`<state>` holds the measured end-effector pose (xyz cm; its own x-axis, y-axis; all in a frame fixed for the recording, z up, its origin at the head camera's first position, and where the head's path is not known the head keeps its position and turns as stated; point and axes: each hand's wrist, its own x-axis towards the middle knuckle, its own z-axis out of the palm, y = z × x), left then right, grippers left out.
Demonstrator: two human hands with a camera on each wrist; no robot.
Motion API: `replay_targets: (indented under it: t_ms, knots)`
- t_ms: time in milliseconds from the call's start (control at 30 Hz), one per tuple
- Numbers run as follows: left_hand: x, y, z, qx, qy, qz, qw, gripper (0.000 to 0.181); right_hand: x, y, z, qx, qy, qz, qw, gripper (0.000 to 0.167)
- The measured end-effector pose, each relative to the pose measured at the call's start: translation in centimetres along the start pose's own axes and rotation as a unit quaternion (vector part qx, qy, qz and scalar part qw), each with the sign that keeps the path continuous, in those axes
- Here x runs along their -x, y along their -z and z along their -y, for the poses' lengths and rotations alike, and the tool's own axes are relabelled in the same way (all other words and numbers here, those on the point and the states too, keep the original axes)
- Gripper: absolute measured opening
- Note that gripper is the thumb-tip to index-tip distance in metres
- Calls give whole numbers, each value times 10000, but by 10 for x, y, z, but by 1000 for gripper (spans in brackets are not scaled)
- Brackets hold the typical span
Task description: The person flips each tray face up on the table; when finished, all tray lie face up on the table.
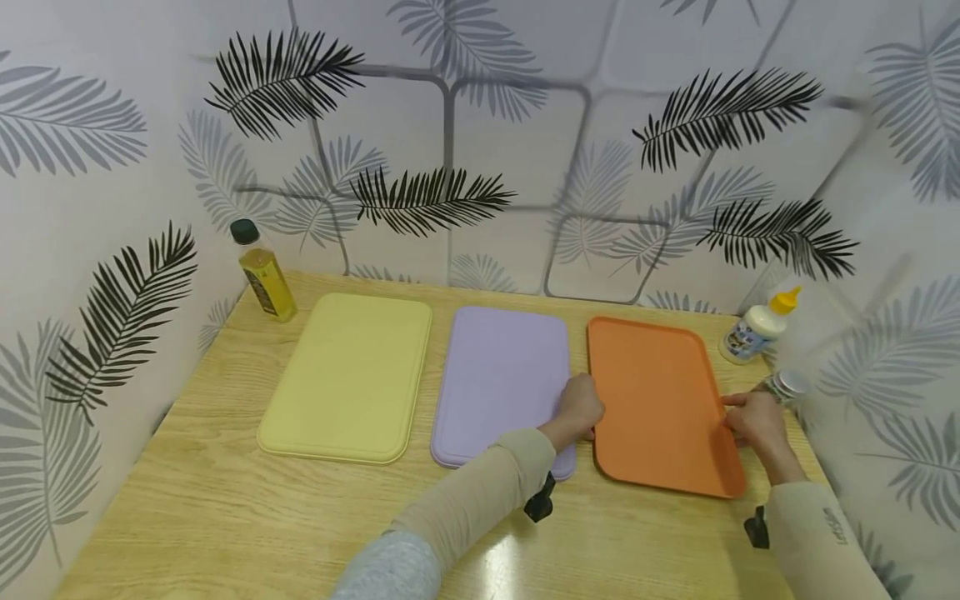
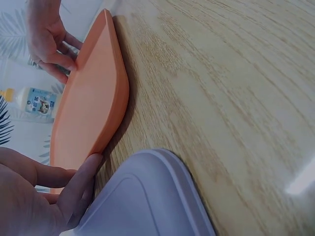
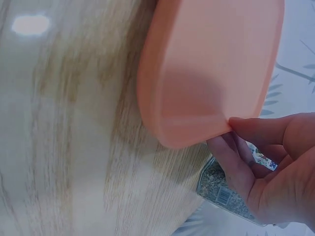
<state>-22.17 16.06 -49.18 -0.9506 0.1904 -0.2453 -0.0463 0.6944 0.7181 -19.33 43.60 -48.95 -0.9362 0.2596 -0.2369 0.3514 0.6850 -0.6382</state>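
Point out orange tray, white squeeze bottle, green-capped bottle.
Orange tray (image 1: 662, 407): head view, bare flat middle.
White squeeze bottle (image 2: 41, 103): left wrist view, label.
Green-capped bottle (image 1: 269, 281): head view, middle of body.

Orange tray (image 1: 652, 400), rounded corners, raised rim, face up, beside lilac board (image 1: 506, 375)

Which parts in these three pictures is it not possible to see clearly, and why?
Silver-lidded transparent jar: head view, body partly hidden by the right hand's grip.
White bottle with yellow pointed cap: head view, label's fine print too small.
Orange rectangular tray: right wrist view, partly cut off by top edge.
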Motion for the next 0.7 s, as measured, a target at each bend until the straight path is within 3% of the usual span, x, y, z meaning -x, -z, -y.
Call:
replay_targets:
  t_ms: [133,233,333,367,500,600,700]
  knots:
    - [-1,-2,-2,-24,112,-8,9999,29,-2,1,-1,93,-39,22,9999,49]
    - [-1,-1,-2,202,154,27,9997,22,-3,0,-1,215,-17,0,9998,50]
    - [-1,3,1,337,18,121,9994,5,-1,-1,-1,679,66,-89,9976,47]
    - [0,5,3,374,-58,171,9991,7,1,-1,0,880,82,-148,9960,46]
    - [2,25,10,53,-558,130,9983,10,8,-2,9,1645,146,-487,9851,43]
    - [5,45,18,-156,-828,-49,9964,32,15,-5,19,1768,185,-633,9820,42]
    - [8,67,31,-194,-870,-231,9958,45,18,-11,25,1730,451,-813,9805,40]
